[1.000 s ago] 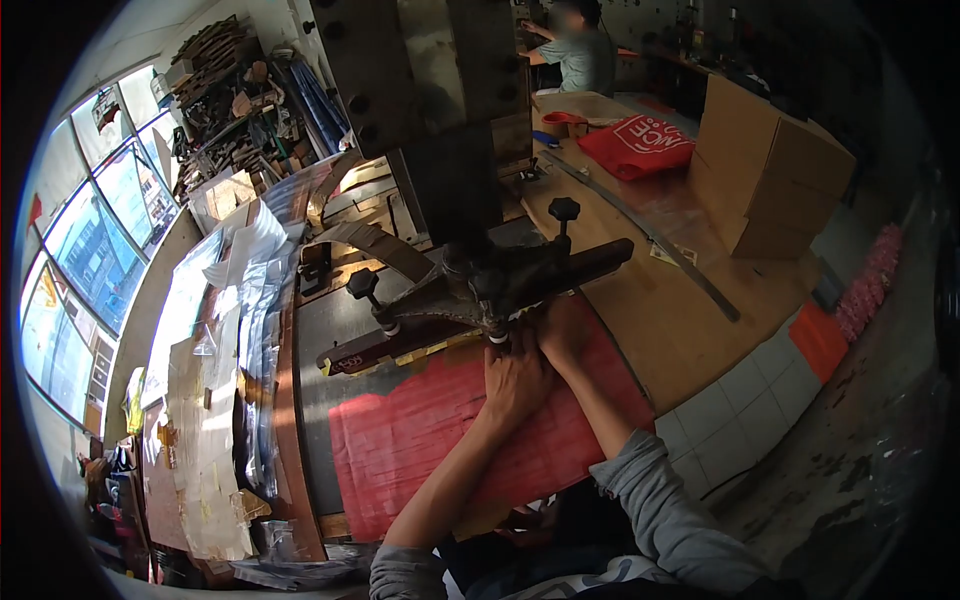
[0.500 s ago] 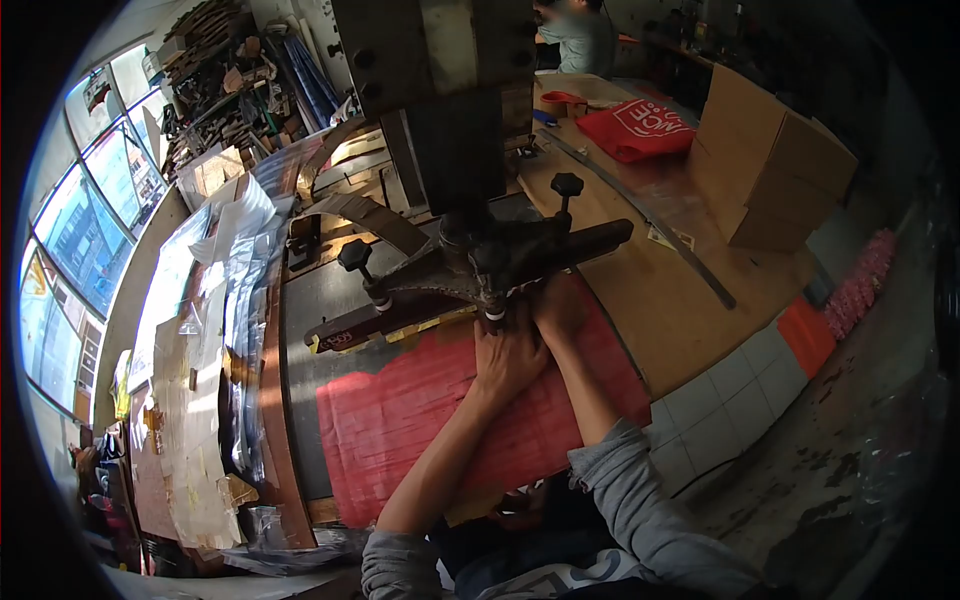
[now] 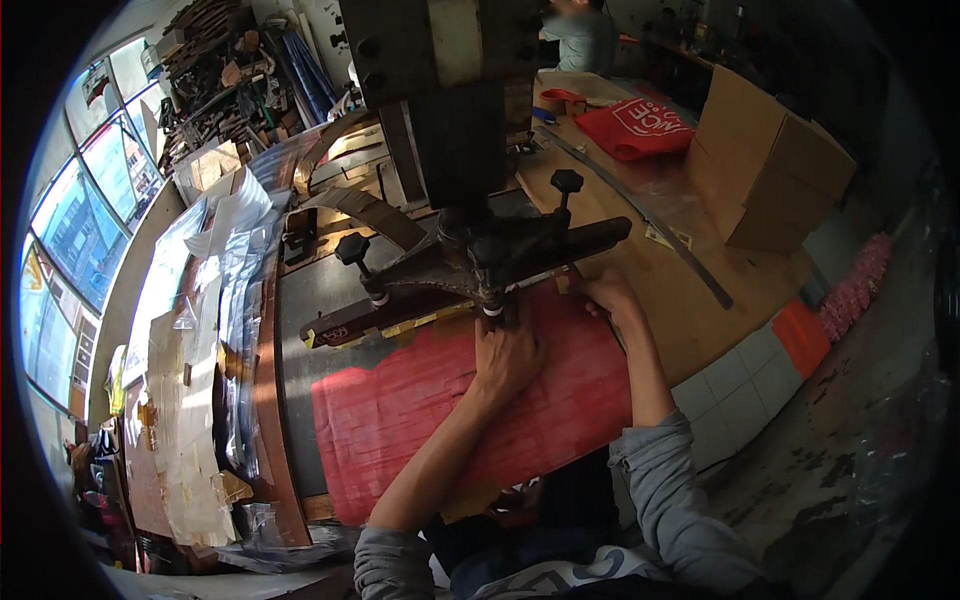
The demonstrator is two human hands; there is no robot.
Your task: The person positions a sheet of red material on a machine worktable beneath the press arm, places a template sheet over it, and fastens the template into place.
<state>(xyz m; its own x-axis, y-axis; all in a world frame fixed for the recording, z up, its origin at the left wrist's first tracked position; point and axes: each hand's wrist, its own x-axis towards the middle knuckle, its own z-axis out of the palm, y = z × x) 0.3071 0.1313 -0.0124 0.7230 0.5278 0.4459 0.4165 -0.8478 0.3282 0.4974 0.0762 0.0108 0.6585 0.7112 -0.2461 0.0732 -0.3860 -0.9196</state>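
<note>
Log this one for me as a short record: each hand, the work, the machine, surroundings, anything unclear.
left hand: laid on the red sheet, fingers pointing toward the dark bar
right hand: fingers bent, at the sheet's far right edge
machine: dark column above the bar, two black knobs
right side: tan tabletop with red bag, cardboard box, long thin strip
background: another person
unclear: left fingertips; whether the right hand grips anything

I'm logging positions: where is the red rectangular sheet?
Head view, lower centre: the red rectangular sheet lies under the left hand, in front of the dark metal bar.
</note>
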